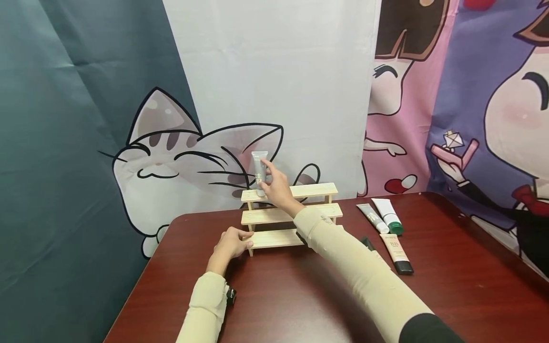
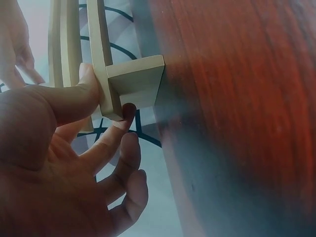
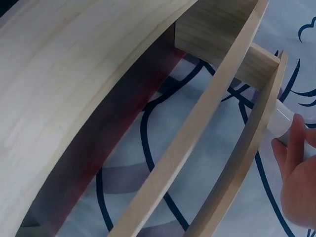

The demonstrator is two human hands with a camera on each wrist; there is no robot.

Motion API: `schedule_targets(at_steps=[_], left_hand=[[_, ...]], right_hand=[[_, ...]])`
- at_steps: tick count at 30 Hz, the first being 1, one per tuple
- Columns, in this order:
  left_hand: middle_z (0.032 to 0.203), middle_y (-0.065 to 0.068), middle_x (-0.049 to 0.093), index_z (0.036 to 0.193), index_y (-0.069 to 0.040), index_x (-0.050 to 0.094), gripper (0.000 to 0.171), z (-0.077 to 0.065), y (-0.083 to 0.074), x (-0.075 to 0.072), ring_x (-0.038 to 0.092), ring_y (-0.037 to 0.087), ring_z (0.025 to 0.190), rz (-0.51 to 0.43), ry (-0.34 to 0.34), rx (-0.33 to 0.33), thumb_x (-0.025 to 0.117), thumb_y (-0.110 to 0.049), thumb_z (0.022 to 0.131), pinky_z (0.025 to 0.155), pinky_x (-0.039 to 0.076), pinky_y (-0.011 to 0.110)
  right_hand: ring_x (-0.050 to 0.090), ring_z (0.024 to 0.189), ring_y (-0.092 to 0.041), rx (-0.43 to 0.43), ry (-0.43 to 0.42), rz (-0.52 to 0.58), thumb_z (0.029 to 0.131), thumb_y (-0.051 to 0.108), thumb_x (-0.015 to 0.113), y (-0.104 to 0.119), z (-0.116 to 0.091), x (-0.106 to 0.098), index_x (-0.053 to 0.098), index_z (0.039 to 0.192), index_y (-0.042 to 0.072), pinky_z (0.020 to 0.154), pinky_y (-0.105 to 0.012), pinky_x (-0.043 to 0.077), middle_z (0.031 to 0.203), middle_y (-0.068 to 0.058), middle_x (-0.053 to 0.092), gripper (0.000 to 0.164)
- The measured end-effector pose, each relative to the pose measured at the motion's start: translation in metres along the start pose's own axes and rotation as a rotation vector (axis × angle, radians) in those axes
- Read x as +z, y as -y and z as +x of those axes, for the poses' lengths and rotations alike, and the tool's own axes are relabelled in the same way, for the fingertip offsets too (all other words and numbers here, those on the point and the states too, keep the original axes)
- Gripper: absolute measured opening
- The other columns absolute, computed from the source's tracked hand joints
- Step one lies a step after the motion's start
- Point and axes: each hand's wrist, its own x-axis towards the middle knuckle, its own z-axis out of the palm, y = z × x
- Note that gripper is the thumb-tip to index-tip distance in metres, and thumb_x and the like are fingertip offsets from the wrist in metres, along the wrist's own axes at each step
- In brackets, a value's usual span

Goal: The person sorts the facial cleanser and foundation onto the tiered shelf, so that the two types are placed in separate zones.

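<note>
A three-tier wooden display stand [image 1: 274, 239] stands near the far edge of the table. At the left end of its top tier, my right hand [image 1: 279, 190] pinches a silver-grey squeeze tube [image 1: 259, 167], upright with its cap down. In the right wrist view, the tube's white cap [image 3: 280, 118] is right at the top tier's edge, beside the right hand's fingers [image 3: 295, 148]. My left hand [image 1: 230, 244] grips the left end of the lowest tier. The left wrist view has its thumb on the board and the index fingertip under it, the other fingers [image 2: 131, 153] loosely bent.
On the table [image 1: 274, 300], right of the stand, lie a grey tube [image 1: 372, 217], a white tube with a green cap [image 1: 387, 214] and a beige BB tube [image 1: 395, 250] with a black cap. My right forearm partly hides another dark-ended tube [image 1: 368, 244]. Behind hangs a cartoon-printed cloth [image 1: 283, 71].
</note>
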Motion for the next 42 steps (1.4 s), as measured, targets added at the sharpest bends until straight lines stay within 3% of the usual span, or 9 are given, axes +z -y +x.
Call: schedule_targets(at_steps=[7, 14, 21, 36, 42], left_hand=[[0.138, 0.015, 0.058, 0.118, -0.034, 0.075, 0.032, -0.002, 0.003, -0.003, 0.048, 0.038, 0.131, 0.0, -0.007, 0.015, 0.078, -0.024, 0.087, 0.092, 0.044, 0.063], [0.137, 0.015, 0.059, 0.117, -0.033, 0.075, 0.031, -0.005, 0.002, -0.001, 0.048, 0.039, 0.131, 0.004, -0.007, 0.018, 0.077, -0.024, 0.088, 0.093, 0.043, 0.064], [0.135, 0.015, 0.061, 0.117, -0.033, 0.076, 0.031, -0.004, 0.001, -0.001, 0.048, 0.04, 0.13, 0.001, -0.019, 0.031, 0.078, -0.024, 0.087, 0.093, 0.041, 0.067], [0.135, 0.016, 0.06, 0.117, -0.034, 0.076, 0.032, 0.0, 0.002, -0.004, 0.052, 0.038, 0.125, -0.005, -0.03, 0.024, 0.079, -0.027, 0.086, 0.088, 0.046, 0.062], [0.138, 0.017, 0.058, 0.118, -0.036, 0.075, 0.032, -0.001, 0.005, 0.001, 0.048, 0.04, 0.129, -0.003, -0.015, 0.007, 0.079, -0.029, 0.086, 0.089, 0.045, 0.063]], right_hand=[[0.071, 0.093, -0.033, -0.001, -0.026, -0.02, 0.086, -0.004, 0.072, 0.003, 0.0, 0.006, 0.04, 0.15, 0.023, 0.075, -0.03, 0.059, 0.121, -0.023, 0.063, 0.076], [0.07, 0.096, -0.037, -0.026, -0.018, 0.048, 0.087, -0.007, 0.07, -0.001, -0.005, 0.008, 0.04, 0.151, 0.02, 0.076, -0.029, 0.058, 0.124, -0.027, 0.06, 0.075], [0.072, 0.092, -0.033, -0.029, -0.035, 0.069, 0.088, -0.006, 0.07, -0.004, -0.005, 0.01, 0.04, 0.149, 0.017, 0.075, -0.027, 0.058, 0.121, -0.023, 0.062, 0.072], [0.072, 0.096, -0.029, 0.05, 0.0, 0.028, 0.089, -0.001, 0.071, -0.008, -0.007, 0.005, 0.044, 0.143, 0.004, 0.08, -0.031, 0.058, 0.119, -0.016, 0.067, 0.061], [0.072, 0.095, -0.029, 0.096, 0.054, 0.03, 0.089, 0.0, 0.072, -0.016, -0.012, -0.006, 0.046, 0.144, 0.005, 0.079, -0.032, 0.058, 0.119, -0.021, 0.068, 0.061]])
